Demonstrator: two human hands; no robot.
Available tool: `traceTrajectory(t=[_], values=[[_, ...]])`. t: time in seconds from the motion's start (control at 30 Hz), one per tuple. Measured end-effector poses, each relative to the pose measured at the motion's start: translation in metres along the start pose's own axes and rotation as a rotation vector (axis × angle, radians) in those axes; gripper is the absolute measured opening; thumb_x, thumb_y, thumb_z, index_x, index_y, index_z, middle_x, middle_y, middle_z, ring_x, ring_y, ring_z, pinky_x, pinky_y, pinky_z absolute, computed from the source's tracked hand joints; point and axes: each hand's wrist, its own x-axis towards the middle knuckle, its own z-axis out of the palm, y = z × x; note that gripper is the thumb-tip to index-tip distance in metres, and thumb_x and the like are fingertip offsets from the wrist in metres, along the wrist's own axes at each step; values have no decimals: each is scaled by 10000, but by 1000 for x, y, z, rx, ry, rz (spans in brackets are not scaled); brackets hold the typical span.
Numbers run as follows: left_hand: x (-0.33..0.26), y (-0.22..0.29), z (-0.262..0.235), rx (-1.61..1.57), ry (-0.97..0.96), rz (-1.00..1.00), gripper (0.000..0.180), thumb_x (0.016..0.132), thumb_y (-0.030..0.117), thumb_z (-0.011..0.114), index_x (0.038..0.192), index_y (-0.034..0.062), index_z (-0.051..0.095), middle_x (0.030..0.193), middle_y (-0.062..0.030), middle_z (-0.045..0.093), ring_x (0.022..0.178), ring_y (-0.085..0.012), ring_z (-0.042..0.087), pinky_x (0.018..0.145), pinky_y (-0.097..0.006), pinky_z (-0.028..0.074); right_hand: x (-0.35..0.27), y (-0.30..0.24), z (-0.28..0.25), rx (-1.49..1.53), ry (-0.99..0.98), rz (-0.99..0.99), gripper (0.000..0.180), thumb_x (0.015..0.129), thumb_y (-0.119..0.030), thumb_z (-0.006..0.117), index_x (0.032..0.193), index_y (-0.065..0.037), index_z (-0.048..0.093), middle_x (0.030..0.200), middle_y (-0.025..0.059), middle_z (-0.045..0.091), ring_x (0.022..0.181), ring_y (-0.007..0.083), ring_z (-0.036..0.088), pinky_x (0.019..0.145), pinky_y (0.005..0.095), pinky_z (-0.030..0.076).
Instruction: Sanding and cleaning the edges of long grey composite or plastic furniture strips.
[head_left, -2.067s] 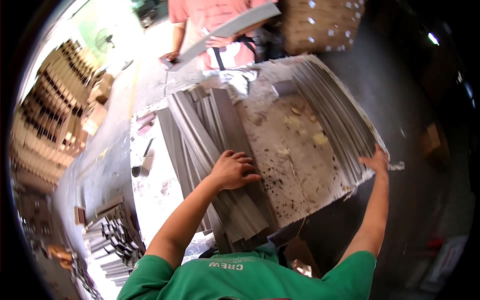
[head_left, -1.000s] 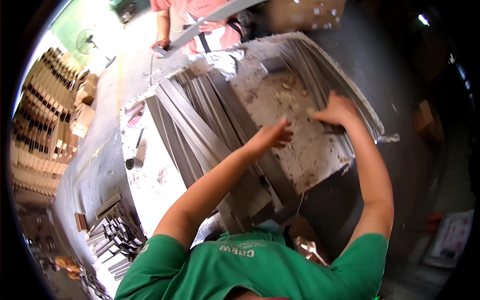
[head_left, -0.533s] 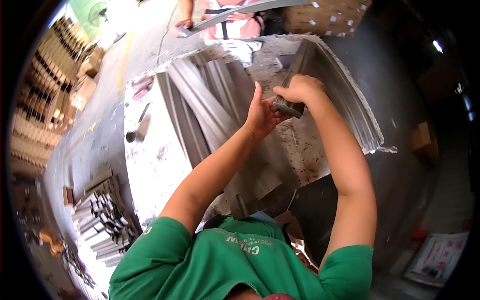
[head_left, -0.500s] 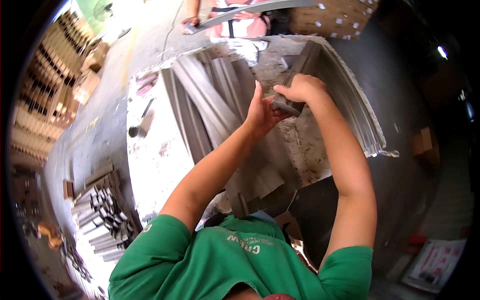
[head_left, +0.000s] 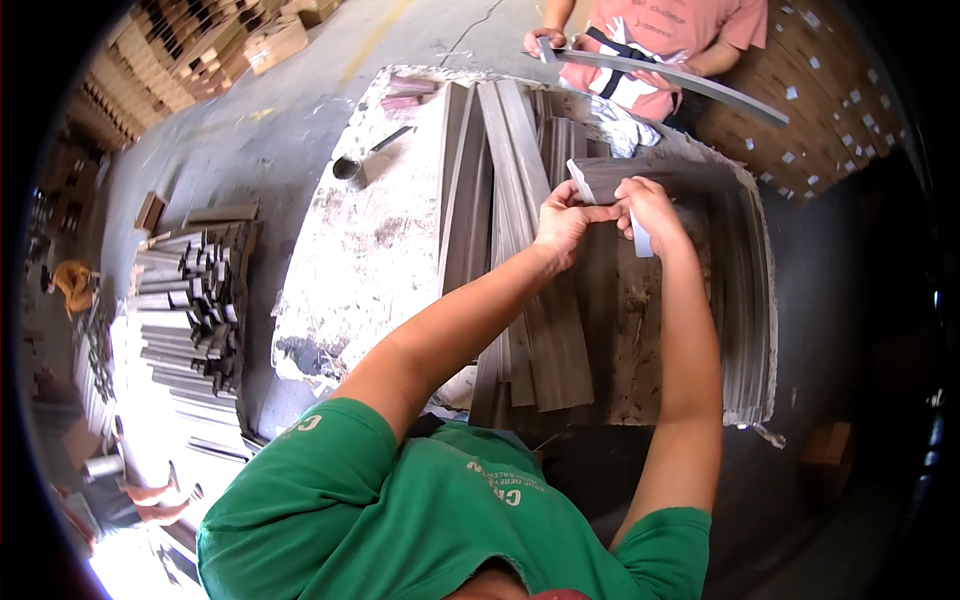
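A grey moulding (head_left: 665,180) with a pale cut end lies crosswise over the right side of the table. My left hand (head_left: 565,225) is closed at that end, its thumb stretched toward my other hand. My right hand (head_left: 652,215) is closed beside the moulding's near edge with fingertips pinched together. From under its palm pokes a small flat pale grey piece (head_left: 642,240), whose kind I cannot make out. Several long grey-brown mouldings (head_left: 540,300) lie lengthwise under and left of my hands.
More mouldings (head_left: 745,320) line the table's right edge. A dark cup (head_left: 347,170) stands on the whitish tabletop (head_left: 350,240). Across the table a person in a pink shirt (head_left: 680,40) holds a long grey strip (head_left: 680,78). A stack of cut lengths (head_left: 190,310) sits at left.
The moulding in my hands has swung from pointing away to lying crosswise. A pale flat piece now shows in my right hand. My view has shifted, and the other person appears nearer.
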Motion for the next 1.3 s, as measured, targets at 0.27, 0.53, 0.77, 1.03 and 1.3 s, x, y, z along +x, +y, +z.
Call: traceTrajectory(t=[0.27,0.53,0.77,1.03,1.3], values=[[13,-7,11,-227,147,44,239,807,-4,633,995,22,488,731,-93,616,474,-156,522,378,-316,447,6,11,27,163,-47,-126,216,944,-214,421,946,-46,557,691,57,569,506,125,508,412,261,398],[18,1,-1,-203,331,111,275,824,44,647,1050,41,491,814,-64,629,597,-139,574,481,-276,449,-25,28,54,397,135,-272,203,942,-217,504,1079,-77,559,749,35,602,556,91,526,454,228,403],[9,47,-62,25,330,200,309,812,96,689,1069,14,538,940,-68,636,813,-162,620,749,-278,507,-62,86,30,333,97,-83,169,914,-231,548,1016,-105,596,740,7,610,556,75,524,481,224,408],[-8,53,-89,84,300,47,716,754,134,766,1286,-87,342,1016,-154,613,885,-202,613,815,-309,499,-75,106,50,505,128,7,178,913,-223,534,1005,-83,596,740,21,605,574,112,537,487,246,422],[-178,95,-148,393,86,-150,177,876,95,626,1017,-12,615,817,-48,635,712,-107,603,641,-244,504,-119,175,37,494,545,60,226,918,-269,532,961,-55,590,679,12,561,534,107,490,466,256,394]])
